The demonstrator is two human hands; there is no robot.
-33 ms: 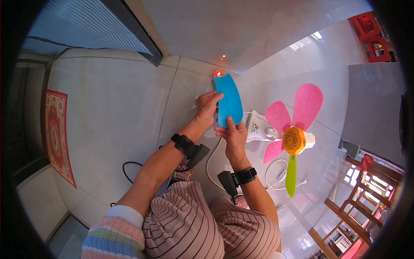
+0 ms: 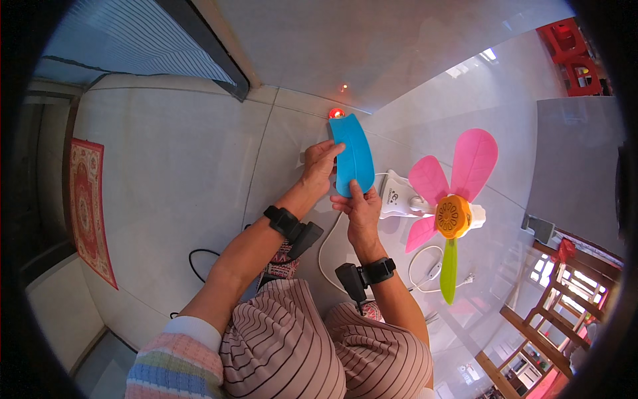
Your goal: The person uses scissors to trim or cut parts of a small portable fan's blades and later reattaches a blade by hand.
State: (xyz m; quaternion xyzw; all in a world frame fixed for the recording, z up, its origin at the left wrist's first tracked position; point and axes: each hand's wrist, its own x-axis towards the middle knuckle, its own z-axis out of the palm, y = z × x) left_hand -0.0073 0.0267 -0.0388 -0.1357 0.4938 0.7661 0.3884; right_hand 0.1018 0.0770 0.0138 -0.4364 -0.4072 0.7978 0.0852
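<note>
A curved blue plastic blade is held between my two hands. My left hand grips its left edge with the thumb on top; my right hand pinches the lower end, thumb over the face. Just beyond the blade's upper end is a small round red object with a bright glow. To the right, a fan lies on the floor, with a white base, a yellow hub, pink blades and a green blade.
A pale tiled floor meets a wall. White cable with switch lies by the fan. A red patterned mat is at left, red plastic stools at upper right, wooden furniture at lower right.
</note>
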